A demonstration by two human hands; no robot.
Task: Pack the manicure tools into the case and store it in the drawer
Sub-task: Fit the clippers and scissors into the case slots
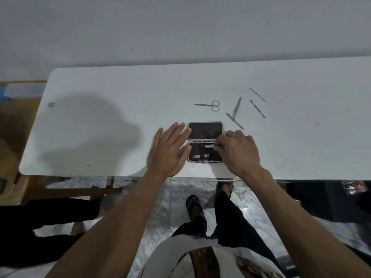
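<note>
A white table (100,121) with rounded corners runs across the middle of the frame, set against a plain pale wall (180,27) that fills the top. Below the table's near edge lies a marbled grey-white floor (160,197), and wooden furniture (18,117) shows at the left edge.

Near the table's front edge, centre frame, the manicure case (205,141) lies open, its dark lid half farther away and its tool half nearer, with a clipper (198,156) already strapped in. The left hand (168,149) rests flat and open with fingers spread, touching the case's left side. The right hand (239,151) pinches a small metal tool (208,146) over the nearer half.

Up and right of the case lie small scissors (210,105), tweezers (236,107), a file (234,121) and two slim picks (257,108), loose on the surface.
</note>
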